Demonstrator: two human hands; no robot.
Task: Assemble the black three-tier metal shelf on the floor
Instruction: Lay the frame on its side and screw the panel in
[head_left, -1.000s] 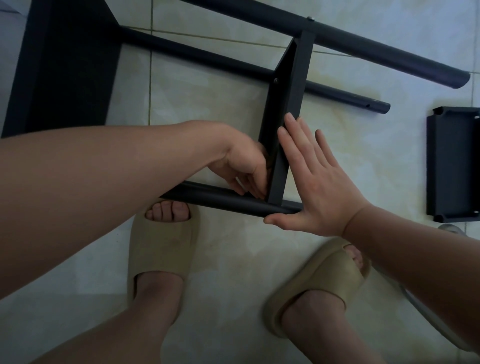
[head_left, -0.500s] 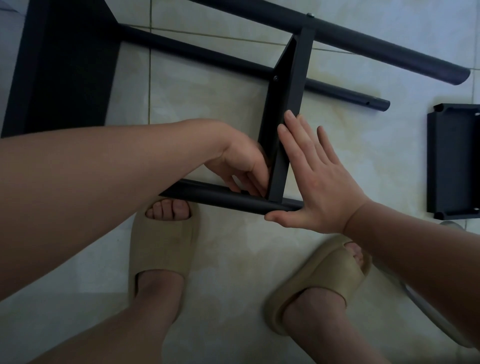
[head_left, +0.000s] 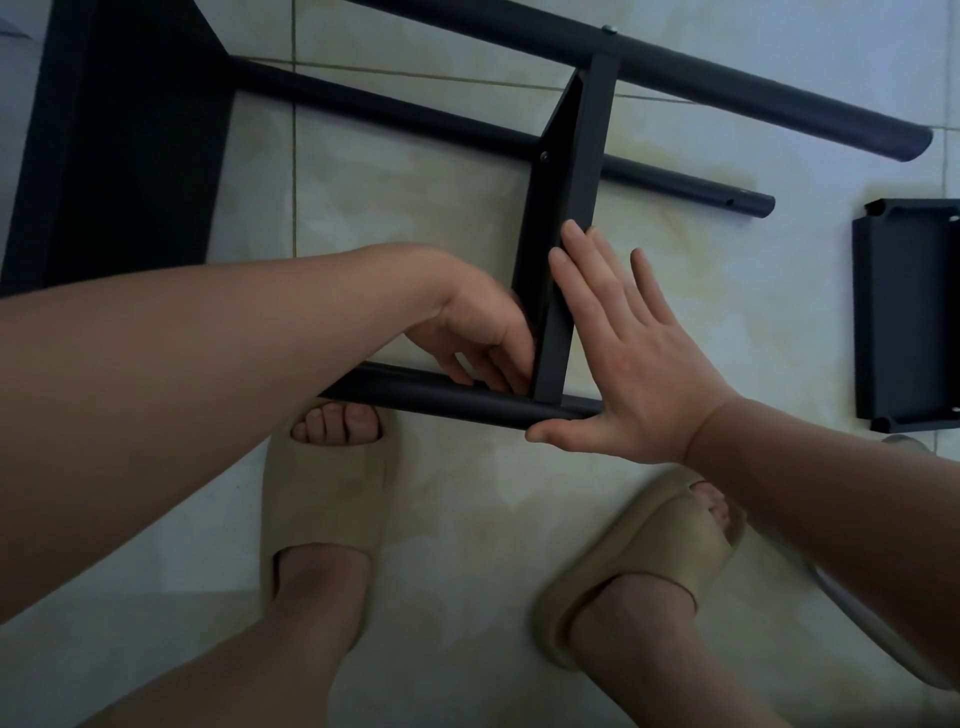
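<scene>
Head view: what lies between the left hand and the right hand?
The upright shelf panel. The right hand lies flat on its outer face, and the left hand curls at its inner corner above the near pole. The head view shows it.

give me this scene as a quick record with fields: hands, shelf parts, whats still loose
left hand: fingers curled at the inner corner where the middle tray meets the near pole; any held part hidden
right hand: flat, fingers straight, against the middle tray's outer face
frame: lying on the tiled floor, far pole and near pole running from the end tray
loose part: third tray, apart at right
feet: beige slippers
</scene>
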